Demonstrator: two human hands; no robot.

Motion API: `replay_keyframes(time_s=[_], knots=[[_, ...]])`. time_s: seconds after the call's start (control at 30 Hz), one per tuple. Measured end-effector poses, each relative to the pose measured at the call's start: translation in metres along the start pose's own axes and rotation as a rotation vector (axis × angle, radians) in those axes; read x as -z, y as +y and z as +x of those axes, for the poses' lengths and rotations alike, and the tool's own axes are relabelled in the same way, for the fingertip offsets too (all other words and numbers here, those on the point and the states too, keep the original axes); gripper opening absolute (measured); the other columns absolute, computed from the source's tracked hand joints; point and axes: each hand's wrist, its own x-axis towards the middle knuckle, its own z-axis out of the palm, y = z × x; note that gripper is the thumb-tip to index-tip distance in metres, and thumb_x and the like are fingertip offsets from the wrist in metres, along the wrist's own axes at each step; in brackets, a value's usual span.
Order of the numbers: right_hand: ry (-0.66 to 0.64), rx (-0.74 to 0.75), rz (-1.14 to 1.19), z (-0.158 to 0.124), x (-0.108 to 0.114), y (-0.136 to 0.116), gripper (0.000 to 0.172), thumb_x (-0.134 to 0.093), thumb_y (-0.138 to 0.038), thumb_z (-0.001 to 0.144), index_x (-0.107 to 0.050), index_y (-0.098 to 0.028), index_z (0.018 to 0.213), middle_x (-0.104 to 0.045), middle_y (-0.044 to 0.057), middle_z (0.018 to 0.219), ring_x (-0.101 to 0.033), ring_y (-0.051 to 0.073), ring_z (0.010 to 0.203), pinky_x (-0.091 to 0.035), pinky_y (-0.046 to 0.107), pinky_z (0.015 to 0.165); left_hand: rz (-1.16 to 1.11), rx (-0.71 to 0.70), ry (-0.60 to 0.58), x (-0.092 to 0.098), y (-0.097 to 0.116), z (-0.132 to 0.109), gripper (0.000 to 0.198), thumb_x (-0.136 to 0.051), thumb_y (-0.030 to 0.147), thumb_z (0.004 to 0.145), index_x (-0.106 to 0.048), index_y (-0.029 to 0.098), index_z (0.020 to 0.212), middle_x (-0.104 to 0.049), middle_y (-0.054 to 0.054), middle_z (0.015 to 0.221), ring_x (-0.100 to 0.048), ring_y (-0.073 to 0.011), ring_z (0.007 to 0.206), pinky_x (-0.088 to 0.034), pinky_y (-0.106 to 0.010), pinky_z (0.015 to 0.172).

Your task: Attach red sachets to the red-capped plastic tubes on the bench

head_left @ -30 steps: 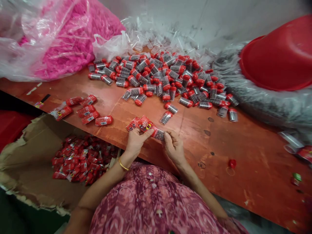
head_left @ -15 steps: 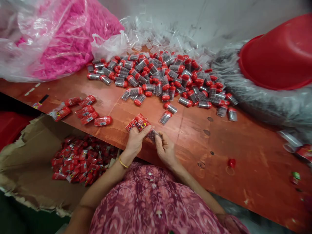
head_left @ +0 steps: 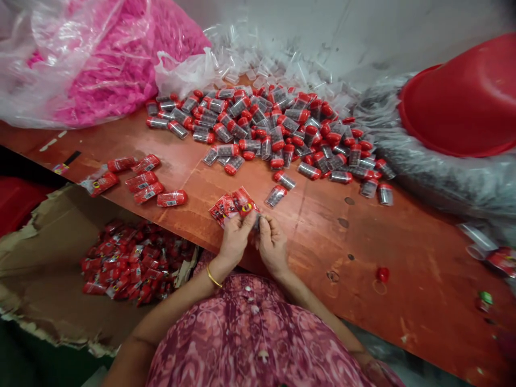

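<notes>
Two bare hands work close together at the near edge of the worktop (head_left: 342, 258). The left grip (head_left: 236, 240), with a gold bangle (head_left: 213, 278) on its wrist, and the right grip (head_left: 273, 246) meet at the fingertips, both clamped on a red printed wrapper (head_left: 237, 203). A small clear tube (head_left: 256, 221) shows between the fingers, mostly hidden, and the wrapper fans up and away from the hands over the worktop. Just below the forearms is a pink patterned garment (head_left: 245, 328).

To the left, below the worktop edge, an open cardboard box (head_left: 40, 258) holds a heap of red wrapped tubes (head_left: 137, 263). Six more wrapped tubes (head_left: 141, 181) lie in a loose group on the worktop, near the box.

Farther out spreads a large pile of clear capsules with red caps (head_left: 262, 129), dark contents showing through them, and a single capsule (head_left: 276, 195) lies apart, nearest the hands. A lone red cap (head_left: 382, 274) sits off to the right. Beyond the pile are a pink-filled plastic bag (head_left: 105, 70), scattered empty clear tubes (head_left: 262, 64), a bulging grey-filled plastic bag (head_left: 443, 172) and a tilted red basin (head_left: 459, 102).
</notes>
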Motion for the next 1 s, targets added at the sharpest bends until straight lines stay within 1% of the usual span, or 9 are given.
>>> replay_keyframes(time_s=[0.1, 0.27, 0.4, 0.57, 0.73, 0.8, 0.87, 0.97, 1.0], knots=[[0.032, 0.072, -0.082, 0.003, 0.000, -0.002, 0.025, -0.049, -0.043, 0.085, -0.057, -0.020, 0.082, -0.061, 0.002, 0.076, -0.058, 0.014, 0.071, -0.049, 0.027, 0.067, -0.048, 0.009, -0.041, -0.003, -0.002, -0.003, 0.038, -0.069, 0.050, 0.068, -0.069, 0.013, 0.077, -0.068, -0.003, 0.071, -0.062, -0.0147, 0.068, -0.049, -0.025, 0.066], [-0.234, -0.048, 0.043, 0.003, -0.001, 0.001, 0.027, -0.045, -0.045, 0.088, -0.056, -0.021, 0.089, -0.054, -0.004, 0.059, -0.047, 0.009, 0.045, -0.041, 0.022, 0.045, -0.077, 0.062, 0.065, 0.002, 0.014, 0.005, 0.041, -0.075, 0.048, 0.061, -0.069, 0.013, 0.082, -0.070, -0.004, 0.072, -0.065, -0.0157, 0.069, -0.049, -0.026, 0.067], [-0.410, -0.064, 0.171, 0.002, 0.003, -0.001, 0.034, -0.053, -0.047, 0.083, -0.053, -0.021, 0.105, -0.053, -0.008, 0.054, -0.047, 0.007, 0.039, -0.041, 0.021, 0.043, -0.140, 0.119, 0.127, 0.006, 0.029, 0.010, 0.045, -0.081, 0.045, 0.053, -0.067, 0.013, 0.080, -0.071, -0.005, 0.069, -0.067, -0.0180, 0.068, -0.051, -0.027, 0.068], [-0.267, -0.080, 0.130, 0.006, 0.005, 0.001, 0.027, -0.068, -0.043, 0.072, -0.052, -0.021, 0.077, -0.051, -0.009, 0.051, -0.045, 0.007, 0.039, -0.038, 0.019, 0.041, -0.196, 0.173, 0.054, 0.007, 0.027, 0.001, 0.040, -0.082, 0.041, 0.053, -0.067, 0.012, 0.076, -0.073, -0.007, 0.076, -0.068, -0.0220, 0.082, -0.052, -0.033, 0.078], [-0.198, 0.028, -0.081, 0.015, -0.014, 0.007, 0.041, -0.073, -0.044, 0.064, -0.043, -0.019, 0.053, -0.043, -0.008, 0.049, -0.037, 0.005, 0.046, -0.033, 0.019, 0.045, -0.208, 0.188, 0.021, 0.017, 0.028, -0.010, 0.037, -0.081, 0.042, 0.054, -0.067, 0.013, 0.072, -0.073, -0.007, 0.080, -0.067, -0.0239, 0.091, -0.051, -0.035, 0.085], [-0.300, 0.061, -0.222, 0.017, -0.021, -0.003, 0.040, -0.072, -0.045, 0.066, -0.046, -0.018, 0.051, -0.045, -0.007, 0.049, -0.038, 0.006, 0.046, -0.032, 0.019, 0.045, -0.173, 0.209, 0.049, 0.034, 0.034, -0.015, 0.039, -0.080, 0.045, 0.054, -0.066, 0.013, 0.072, -0.073, -0.008, 0.079, -0.067, -0.0247, 0.090, -0.052, -0.037, 0.084], [-0.474, 0.117, -0.299, 0.016, -0.019, -0.025, 0.033, -0.069, -0.045, 0.071, -0.055, -0.019, 0.057, -0.051, -0.005, 0.052, -0.042, 0.007, 0.047, -0.035, 0.020, 0.047, -0.078, 0.226, 0.140, 0.064, 0.041, -0.024, 0.042, -0.079, 0.049, 0.054, -0.064, 0.015, 0.072, -0.073, -0.008, 0.078, -0.068, -0.0257, 0.087, -0.053, -0.039, 0.082], [-0.788, 0.289, -0.157, 0.003, 0.004, -0.072, 0.027, -0.059, -0.049, 0.078, -0.066, -0.023, 0.076, -0.062, -0.001, 0.063, -0.055, 0.011, 0.057, -0.046, 0.024, 0.056, 0.232, 0.169, 0.397, 0.134, 0.058, -0.045, 0.044, -0.072, 0.056, 0.058, -0.062, 0.017, 0.076, -0.073, -0.008, 0.079, -0.068, -0.0281, 0.087, -0.052, -0.045, 0.082], [-0.760, 0.324, -0.134, -0.004, 0.016, -0.088, 0.031, -0.061, -0.056, 0.074, -0.067, -0.026, 0.076, -0.062, -0.001, 0.063, -0.056, 0.013, 0.057, -0.048, 0.026, 0.056, 0.428, 0.129, 0.500, 0.160, 0.066, -0.054, 0.043, -0.068, 0.058, 0.061, -0.061, 0.018, 0.075, -0.072, -0.007, 0.077, -0.068, -0.0295, 0.088, -0.052, -0.047, 0.082]])
